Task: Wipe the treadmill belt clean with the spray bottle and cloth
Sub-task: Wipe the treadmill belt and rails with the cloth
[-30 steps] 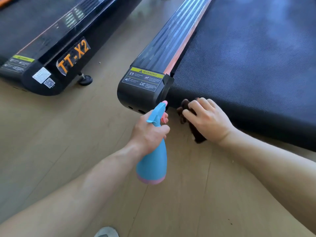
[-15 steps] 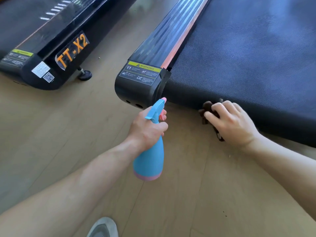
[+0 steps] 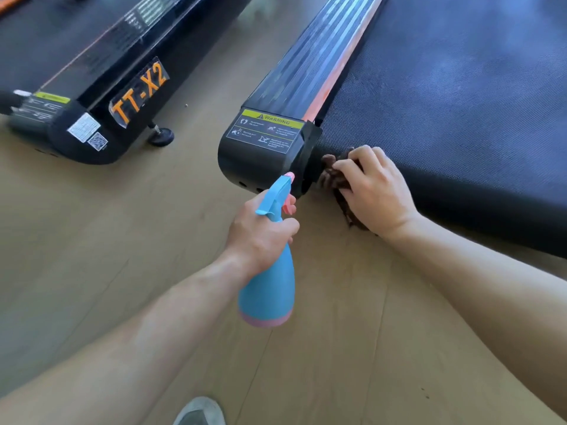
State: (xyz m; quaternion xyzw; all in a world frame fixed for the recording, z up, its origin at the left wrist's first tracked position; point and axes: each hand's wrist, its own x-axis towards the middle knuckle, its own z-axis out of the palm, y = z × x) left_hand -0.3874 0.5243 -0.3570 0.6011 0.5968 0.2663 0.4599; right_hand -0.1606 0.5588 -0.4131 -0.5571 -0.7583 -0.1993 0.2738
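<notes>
Treadmill belt [image 3: 445, 102] fills the upper right, dark, with pale hazy patches further up. A second treadmill [image 3: 92, 96] sits left on the wood floor [image 3: 92, 256]. Blue-pink spray bottle [image 3: 270, 289] hangs over the floor, left hand [image 3: 260, 231] wrapped round its neck, nozzle toward the end cap [image 3: 260, 154]. Right hand [image 3: 371, 191] clamps the brown cloth [image 3: 329, 173] against the belt's rear corner, beside the cap. Best approach: press firmly, work the corner seam, then overlapping passes along the edge.

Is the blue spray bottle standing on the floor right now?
No, the left hand grips the spray bottle around its neck and holds it up off the floor.
</notes>
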